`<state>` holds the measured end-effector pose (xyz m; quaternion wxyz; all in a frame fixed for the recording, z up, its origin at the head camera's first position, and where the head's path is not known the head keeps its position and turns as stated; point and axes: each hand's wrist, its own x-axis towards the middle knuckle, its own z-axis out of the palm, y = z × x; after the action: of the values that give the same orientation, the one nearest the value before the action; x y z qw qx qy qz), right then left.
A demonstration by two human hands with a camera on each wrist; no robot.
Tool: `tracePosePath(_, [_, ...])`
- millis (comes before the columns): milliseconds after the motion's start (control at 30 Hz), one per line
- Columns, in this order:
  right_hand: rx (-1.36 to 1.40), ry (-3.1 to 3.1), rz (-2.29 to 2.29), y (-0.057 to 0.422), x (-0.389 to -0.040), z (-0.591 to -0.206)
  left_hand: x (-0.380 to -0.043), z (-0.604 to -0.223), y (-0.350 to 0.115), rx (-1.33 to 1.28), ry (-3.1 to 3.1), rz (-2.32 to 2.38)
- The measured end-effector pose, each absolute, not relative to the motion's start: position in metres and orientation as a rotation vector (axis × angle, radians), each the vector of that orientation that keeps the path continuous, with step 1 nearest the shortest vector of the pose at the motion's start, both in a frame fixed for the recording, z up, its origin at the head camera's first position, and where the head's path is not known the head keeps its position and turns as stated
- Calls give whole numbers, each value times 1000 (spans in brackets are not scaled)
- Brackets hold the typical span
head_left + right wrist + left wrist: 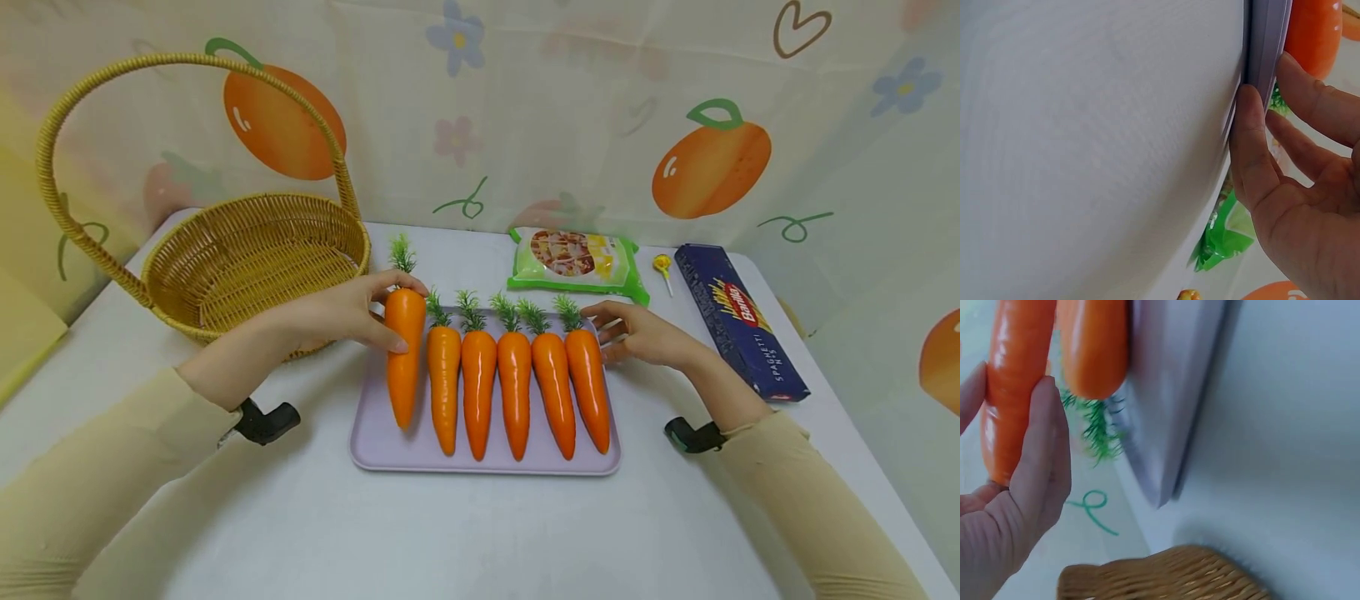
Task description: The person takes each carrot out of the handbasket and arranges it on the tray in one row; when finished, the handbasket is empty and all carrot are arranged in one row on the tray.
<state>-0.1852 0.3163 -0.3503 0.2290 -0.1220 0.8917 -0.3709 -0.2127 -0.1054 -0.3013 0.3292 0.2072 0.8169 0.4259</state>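
Observation:
My left hand grips a toy carrot near its thick top end, thumb on the front. That carrot is raised over the left side of a pale purple tray, its tip pointing down toward me. Several more glossy carrots with green plastic leaves lie side by side in the tray. At the tray's right edge, my right hand pinches the rim; in the right wrist view its thumb is inside and a finger outside the wall.
A wicker basket with a tall handle stands at the back left. Behind the tray lies a green snack packet, with a yellow lollipop to its right. A dark blue spaghetti box lies along the table's right side.

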Motion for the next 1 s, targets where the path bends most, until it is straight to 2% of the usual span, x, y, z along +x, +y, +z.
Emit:
tracePosePath(400, [-340,2451,-1024,316,-185,-350,-204,-323,-99,456,2047,1115])
tracePosePath(1000, [-335,2454,-1028,317,-183,-349,-203,-333,-96,556,2278,940])
